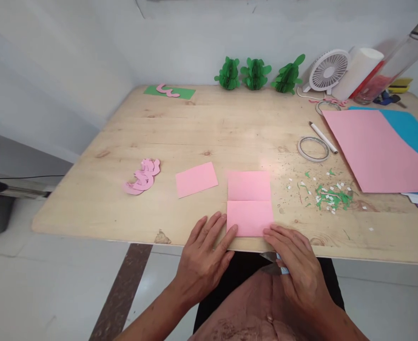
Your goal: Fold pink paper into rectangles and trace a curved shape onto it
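Note:
In front of me a creased sheet of pink paper (249,219) lies near the table's front edge, a fold line running across its middle. My left hand (204,255) rests at its lower left corner, fingers stretched out, the index fingertip on the paper. At the lower right corner, the fingertips of my right hand (297,263) touch the sheet. Under that same hand scissors (271,260) stick out past the table edge, their blades pointing left and their grip mostly hidden by the palm. To the left lies another pink paper rectangle (196,180).
Curvy pink cutouts (143,177) are piled at left; a green strip (186,93) lies behind. Green paper figures (255,74) stand along the wall beside a white fan (328,71). At right are paper scraps (333,198), a tape roll (313,149), a pen (323,137) and large pink sheets (379,151).

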`<state>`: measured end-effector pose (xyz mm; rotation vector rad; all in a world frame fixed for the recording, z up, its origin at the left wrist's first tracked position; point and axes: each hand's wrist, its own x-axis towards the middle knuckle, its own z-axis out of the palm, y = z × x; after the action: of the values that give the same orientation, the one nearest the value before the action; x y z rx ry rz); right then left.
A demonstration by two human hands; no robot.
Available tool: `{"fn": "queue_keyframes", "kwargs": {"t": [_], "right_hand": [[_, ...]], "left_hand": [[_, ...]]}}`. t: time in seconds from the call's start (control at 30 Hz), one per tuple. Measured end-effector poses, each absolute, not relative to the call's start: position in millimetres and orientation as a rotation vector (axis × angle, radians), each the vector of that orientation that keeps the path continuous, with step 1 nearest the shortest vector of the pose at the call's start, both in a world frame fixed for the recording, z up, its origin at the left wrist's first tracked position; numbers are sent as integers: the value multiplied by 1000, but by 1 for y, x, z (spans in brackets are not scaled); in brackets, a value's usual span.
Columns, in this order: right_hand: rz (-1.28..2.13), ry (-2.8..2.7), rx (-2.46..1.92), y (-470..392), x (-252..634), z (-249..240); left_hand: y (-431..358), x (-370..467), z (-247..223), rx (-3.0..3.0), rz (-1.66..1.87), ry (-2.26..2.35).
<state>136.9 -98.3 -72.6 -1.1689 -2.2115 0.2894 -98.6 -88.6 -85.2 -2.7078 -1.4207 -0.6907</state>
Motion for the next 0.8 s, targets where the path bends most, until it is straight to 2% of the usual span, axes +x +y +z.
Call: {"fn": "queue_keyframes", "kwargs": {"t": [0.53,0.8], "right_hand": [[323,-2174,-1181,-104,140,-75],[238,-2126,-1355,-84,145,-74]], "left_hand": [[-87,-97,-79,-2719,-496,-1487],[-86,-97,-76,-2728,-453,-1483]]}}
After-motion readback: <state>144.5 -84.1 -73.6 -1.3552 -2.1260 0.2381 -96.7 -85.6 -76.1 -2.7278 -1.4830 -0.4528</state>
